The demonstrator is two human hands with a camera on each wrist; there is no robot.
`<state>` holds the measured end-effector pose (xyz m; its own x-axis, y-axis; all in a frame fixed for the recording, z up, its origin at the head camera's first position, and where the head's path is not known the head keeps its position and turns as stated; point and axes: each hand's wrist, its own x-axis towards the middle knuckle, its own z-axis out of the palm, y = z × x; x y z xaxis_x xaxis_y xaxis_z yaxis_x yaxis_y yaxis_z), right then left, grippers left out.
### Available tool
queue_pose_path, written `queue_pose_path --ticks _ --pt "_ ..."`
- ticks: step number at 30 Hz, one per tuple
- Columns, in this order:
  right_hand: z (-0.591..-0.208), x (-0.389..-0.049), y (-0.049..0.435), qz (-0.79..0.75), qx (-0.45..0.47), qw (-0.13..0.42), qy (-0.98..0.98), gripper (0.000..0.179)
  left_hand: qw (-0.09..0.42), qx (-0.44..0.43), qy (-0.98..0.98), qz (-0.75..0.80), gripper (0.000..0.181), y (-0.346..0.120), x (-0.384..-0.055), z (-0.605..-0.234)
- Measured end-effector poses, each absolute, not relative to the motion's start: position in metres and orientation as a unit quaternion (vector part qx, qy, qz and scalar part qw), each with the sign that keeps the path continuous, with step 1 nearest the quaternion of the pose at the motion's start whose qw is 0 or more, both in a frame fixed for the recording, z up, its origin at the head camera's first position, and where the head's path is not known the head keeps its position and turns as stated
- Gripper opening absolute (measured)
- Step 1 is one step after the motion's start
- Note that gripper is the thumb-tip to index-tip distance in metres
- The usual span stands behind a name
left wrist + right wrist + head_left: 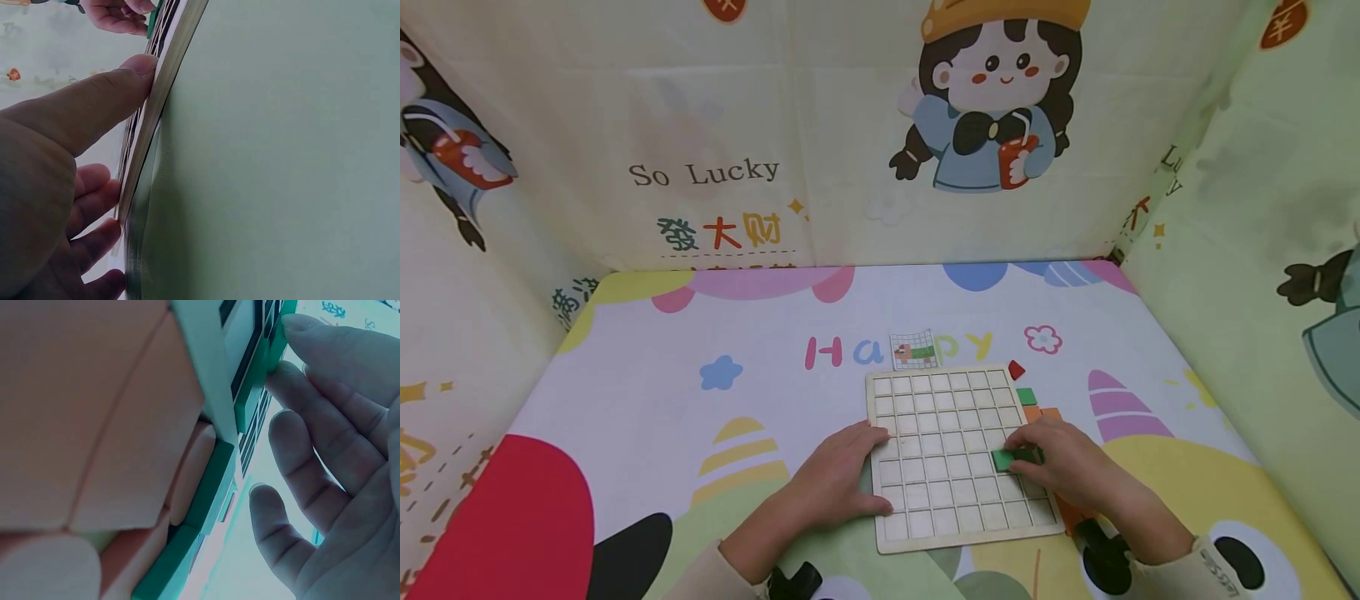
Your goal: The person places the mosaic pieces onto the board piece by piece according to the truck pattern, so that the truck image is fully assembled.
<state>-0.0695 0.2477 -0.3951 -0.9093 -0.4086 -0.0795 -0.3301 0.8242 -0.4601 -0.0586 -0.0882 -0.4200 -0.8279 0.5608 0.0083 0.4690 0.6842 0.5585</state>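
R hand (1066,460) pinching green block (1002,461) approx. 3 o'clock on gridded board (928,471), L hand (837,473), unclenched, touching board's edge at 9 o'clock, w/ pic card (915,352) just beyond at 11 & red pc. (1017,369) at 1.

Table (775,383): bears everything; cloth walls (835,83) stand behind and at both sides.
Grid board (970,536): on the table, between the hands.
Card (914,350): just beyond the board's far edge, left of its middle.
Left hand (842,475): touching the board's left edge.
Right hand (1067,462): over the board's right side.
Held block (1002,461): between right fingertips, over the right-hand squares.
Loose blocks (1027,397): along the board's right edge.
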Motion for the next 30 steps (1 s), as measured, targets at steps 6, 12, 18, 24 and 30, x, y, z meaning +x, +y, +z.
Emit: queue_pose_path --ticks 6,12,18,24,30 --pt "-0.3957 -0.0691 0.2483 -0.224 -0.201 0.082 0.950 0.018 0.084 0.281 0.914 0.280 0.076 -0.0882 -0.0584 -0.4196" --pt "-0.3957 -0.0691 0.2474 -0.222 -0.204 0.079 0.950 0.018 0.082 0.283 0.914 0.280 0.076 -0.0880 -0.0588 -0.4203" --pt "-0.3966 -0.0696 0.2461 -0.214 -0.205 0.076 0.952 0.019 0.078 0.284 0.914 0.279 0.076 -0.0877 -0.0591 -0.4204" --pt "-0.3981 -0.0694 0.2463 -0.214 -0.210 0.072 0.951 0.019 0.081 0.283 0.915 0.278 0.076 -0.0879 -0.0587 -0.4204" --pt "-0.3979 -0.0693 0.2470 -0.216 -0.208 0.075 0.951 0.019 0.081 0.283 0.914 0.277 0.076 -0.0879 -0.0588 -0.4205"
